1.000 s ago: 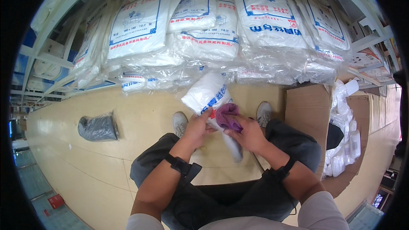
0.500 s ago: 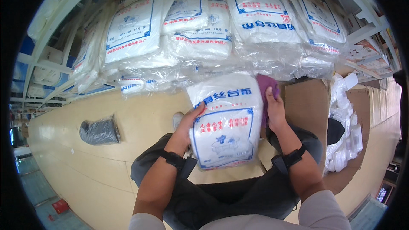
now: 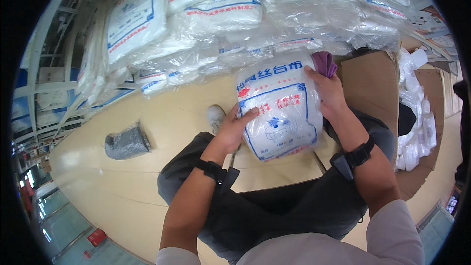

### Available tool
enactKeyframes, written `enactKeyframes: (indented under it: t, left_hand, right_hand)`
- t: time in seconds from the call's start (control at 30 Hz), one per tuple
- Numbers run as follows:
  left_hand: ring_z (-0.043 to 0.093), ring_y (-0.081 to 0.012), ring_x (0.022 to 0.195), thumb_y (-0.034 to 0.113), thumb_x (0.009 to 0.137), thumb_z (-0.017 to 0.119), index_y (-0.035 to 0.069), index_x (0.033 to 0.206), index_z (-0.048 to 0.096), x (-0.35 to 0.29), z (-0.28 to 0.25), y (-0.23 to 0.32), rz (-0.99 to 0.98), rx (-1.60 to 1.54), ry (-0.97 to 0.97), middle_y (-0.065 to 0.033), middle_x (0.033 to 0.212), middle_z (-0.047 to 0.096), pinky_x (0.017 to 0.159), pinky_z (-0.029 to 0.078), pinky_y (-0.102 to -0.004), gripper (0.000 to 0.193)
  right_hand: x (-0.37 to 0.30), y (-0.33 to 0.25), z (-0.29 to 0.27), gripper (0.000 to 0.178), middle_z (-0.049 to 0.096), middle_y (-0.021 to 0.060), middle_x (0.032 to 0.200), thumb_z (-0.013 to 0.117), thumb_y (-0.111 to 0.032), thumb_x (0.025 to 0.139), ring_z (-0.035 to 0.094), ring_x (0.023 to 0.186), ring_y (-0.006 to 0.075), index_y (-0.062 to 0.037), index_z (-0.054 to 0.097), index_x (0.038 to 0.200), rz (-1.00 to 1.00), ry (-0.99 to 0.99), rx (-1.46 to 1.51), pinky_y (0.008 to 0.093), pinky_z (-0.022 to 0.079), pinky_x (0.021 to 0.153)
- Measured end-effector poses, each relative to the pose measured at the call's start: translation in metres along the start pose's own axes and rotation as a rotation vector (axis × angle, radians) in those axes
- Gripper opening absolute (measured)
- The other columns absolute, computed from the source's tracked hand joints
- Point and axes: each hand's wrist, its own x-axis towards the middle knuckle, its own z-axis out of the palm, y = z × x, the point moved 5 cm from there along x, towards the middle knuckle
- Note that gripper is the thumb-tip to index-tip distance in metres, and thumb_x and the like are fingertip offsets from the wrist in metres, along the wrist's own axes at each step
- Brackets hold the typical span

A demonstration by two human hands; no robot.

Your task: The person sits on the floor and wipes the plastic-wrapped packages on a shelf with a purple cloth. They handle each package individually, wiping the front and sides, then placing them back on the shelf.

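Note:
Between my hands, above my knees, is a white pack of plastic tablecloths (image 3: pixel 279 113) in clear film, with blue and red print and a drawing of a covered table. My left hand (image 3: pixel 235 130) grips its left edge, thumb on the front. At the upper right edge, my right hand (image 3: pixel 329 91) holds the pack with its thumb on the front. A folded purple cloth (image 3: pixel 324 64) sticks up beyond that hand's fingers, pressed beside the pack. Fingers behind the pack are hidden. Beyond it, similar packs (image 3: pixel 216 14) lie heaped in loose film.
An open cardboard box (image 3: pixel 370 83) stands by my right knee. Beyond it are white plastic bundles (image 3: pixel 412 118) on cardboard. A dark grey item in clear film (image 3: pixel 127 142) lies on the pale floor (image 3: pixel 103 186) at left. Metal shelving (image 3: pixel 49 83) rises at far left.
The pack appears higher and further right in view, tilted a little, with both hands on it. The purple cloth looks more bunched at its corner. The view itself has shifted.

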Motion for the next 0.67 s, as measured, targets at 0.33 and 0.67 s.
enactKeyframes:
  t: [0.33, 0.67]
  left_hand:
    - [0.069, -0.0296, 0.107, 0.001, 0.096, 0.062, 0.001, 0.139, 0.042, 0.006, -0.098, 0.12, 0.144, 0.191, 0.2, -0.0176, 0.123, 0.066, 0.094, 0.058, -0.0424, 0.048]
    - [0.064, -0.0264, 0.113, 0.012, 0.095, 0.069, 0.01, 0.144, 0.043, 0.079, -0.273, 0.173, 0.397, -0.115, 0.233, -0.0087, 0.126, 0.064, 0.097, 0.054, -0.0438, 0.056]
  right_hand:
    - [-0.014, -0.053, -0.006, 0.029, 0.067, 0.0044, 0.114, 0.068, -0.017, 0.099, 0.063, 0.101, 0.015, -0.0042, 0.06, 0.124, -0.32, 0.221, -0.081, 0.0327, 0.051, 0.089]
    - [-0.038, -0.031, 0.018, 0.04, 0.065, 0.006, 0.123, 0.068, -0.018, 0.098, 0.064, 0.111, 0.0184, -0.0042, 0.056, 0.134, -0.1, 0.113, -0.049, 0.0353, 0.052, 0.096]
